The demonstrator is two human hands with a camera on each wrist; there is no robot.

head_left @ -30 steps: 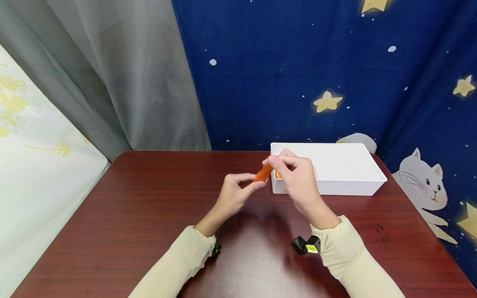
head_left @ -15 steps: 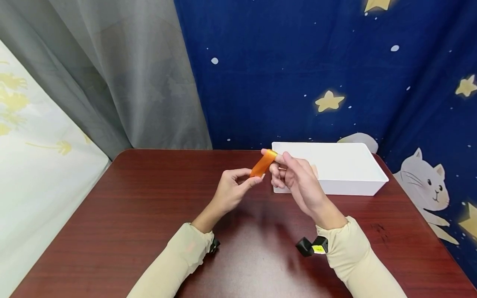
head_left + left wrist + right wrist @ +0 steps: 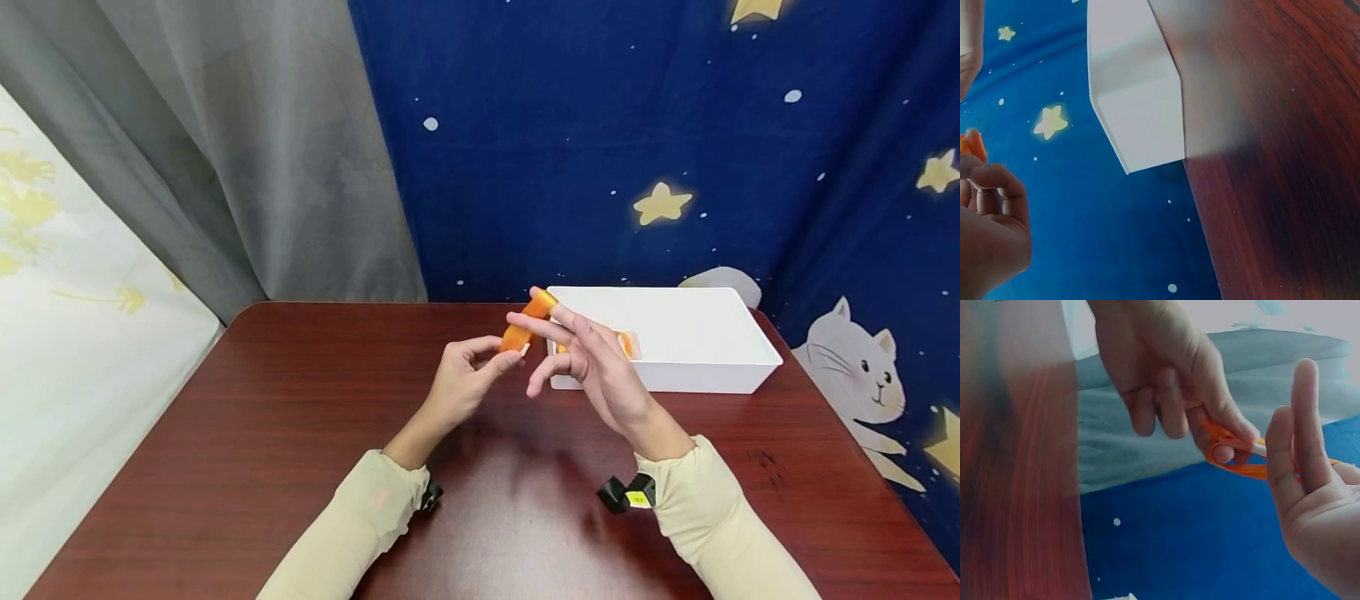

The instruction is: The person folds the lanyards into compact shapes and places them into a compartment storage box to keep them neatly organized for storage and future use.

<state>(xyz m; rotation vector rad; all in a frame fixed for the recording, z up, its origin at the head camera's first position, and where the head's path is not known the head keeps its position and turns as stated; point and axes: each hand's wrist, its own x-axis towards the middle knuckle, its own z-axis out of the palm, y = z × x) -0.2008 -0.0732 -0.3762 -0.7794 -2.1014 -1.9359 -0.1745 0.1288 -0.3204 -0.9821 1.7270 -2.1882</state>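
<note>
An orange ribbon stretches between my two hands above the dark red table. My left hand pinches its lower end between thumb and forefinger; the same pinch shows in the right wrist view on the ribbon by the left hand. My right hand has its fingers held straight and spread, and the ribbon's upper part lies over the tip of the forefinger. More orange ribbon shows behind the right hand, inside the white box.
The white rectangular box stands at the table's back right, just behind the right hand. A blue starry cloth and a grey curtain hang behind the table. Small black cameras sit at both wrists.
My right hand has let go of its pinch and straightened its fingers, with the ribbon now over the forefinger tip. The ribbon has risen a little. My left hand has kept its hold.
</note>
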